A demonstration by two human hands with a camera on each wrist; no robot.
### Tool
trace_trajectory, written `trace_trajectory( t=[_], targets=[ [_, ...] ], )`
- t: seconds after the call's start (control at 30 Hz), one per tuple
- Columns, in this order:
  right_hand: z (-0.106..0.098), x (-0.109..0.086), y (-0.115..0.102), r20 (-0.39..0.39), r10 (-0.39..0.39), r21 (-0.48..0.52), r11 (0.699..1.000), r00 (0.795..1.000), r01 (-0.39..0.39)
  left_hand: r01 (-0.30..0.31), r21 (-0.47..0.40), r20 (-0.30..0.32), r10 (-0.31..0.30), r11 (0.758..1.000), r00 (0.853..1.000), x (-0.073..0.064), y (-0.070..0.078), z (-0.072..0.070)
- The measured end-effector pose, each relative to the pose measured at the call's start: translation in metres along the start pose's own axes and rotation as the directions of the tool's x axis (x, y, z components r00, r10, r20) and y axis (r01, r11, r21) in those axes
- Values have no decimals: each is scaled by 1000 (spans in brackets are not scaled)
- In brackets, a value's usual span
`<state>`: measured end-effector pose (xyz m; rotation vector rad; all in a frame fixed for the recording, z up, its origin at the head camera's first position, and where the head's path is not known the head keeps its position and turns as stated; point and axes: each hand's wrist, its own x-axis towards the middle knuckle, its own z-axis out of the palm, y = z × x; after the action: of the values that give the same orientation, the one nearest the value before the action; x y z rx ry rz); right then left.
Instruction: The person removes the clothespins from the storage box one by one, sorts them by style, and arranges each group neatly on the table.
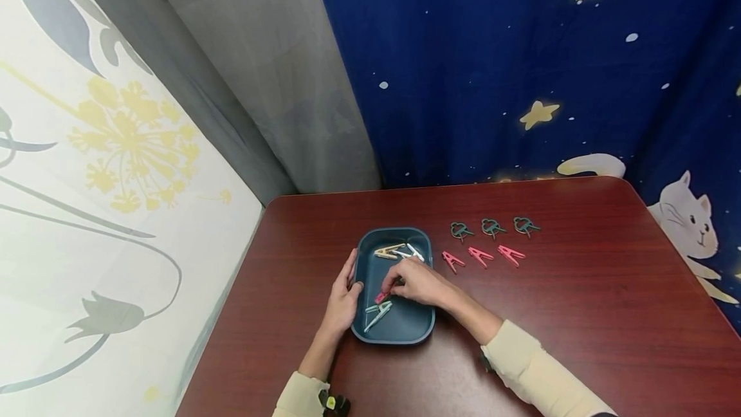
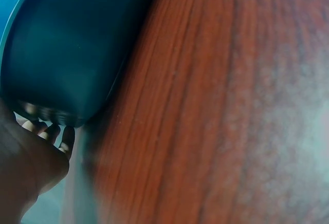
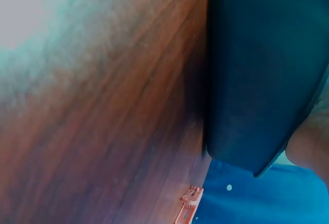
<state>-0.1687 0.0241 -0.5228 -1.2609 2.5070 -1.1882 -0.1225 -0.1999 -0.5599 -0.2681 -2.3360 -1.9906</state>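
Observation:
My left hand (image 1: pixel 343 301) holds the dark blue tray (image 1: pixel 405 330) by its left side, thumb at the rim. In the left wrist view its fingertips (image 2: pixel 67 139) lie against the outer wall. Reaching in over the right rim, my right hand (image 1: pixel 421 282) pinches a pink clothespin (image 1: pixel 380 298) low inside the tray. Just below that is a mint green clothespin (image 1: pixel 379 315). A yellow clothespin (image 1: pixel 386 251) and white clothespins (image 1: pixel 414 252) lie toward the tray's far end, the white ones partly hidden by my right hand.
Right of the tray, three pink clothespins (image 1: pixel 480 256) lie in a row on the reddish wooden table (image 1: pixel 579 327). Behind them runs a row of three dark green clips (image 1: pixel 492 228). A blue starry curtain (image 1: pixel 463 82) hangs past the table's far edge.

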Motion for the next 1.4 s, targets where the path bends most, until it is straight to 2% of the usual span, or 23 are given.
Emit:
trace_trajectory(
  t=[0.23,0.37,0.57,0.77,1.13,1.4],
  targets=[
    [3,-2,-2,-123,5,-28,1000,992,-8,-2,-1,2,2,1000,1000,2,1,0],
    [6,-3,-2,-213,24,-21,999,977,-29,-4,-2,2,4,1000,1000,1,1,0],
    [9,-5,-2,-312,55,47,998,948,-43,4,9,-2,-4,1000,1000,1,1,-1],
    [9,-7,-4,-365,96,121,991,926,-55,3,7,0,-3,1000,1000,1,0,-1],
    [13,-10,2,-499,71,120,993,864,-12,7,-4,4,-7,1000,1000,0,0,0],
    [9,-11,2,-524,65,167,986,849,28,8,2,3,-8,1000,1000,0,0,0]
  ],
)
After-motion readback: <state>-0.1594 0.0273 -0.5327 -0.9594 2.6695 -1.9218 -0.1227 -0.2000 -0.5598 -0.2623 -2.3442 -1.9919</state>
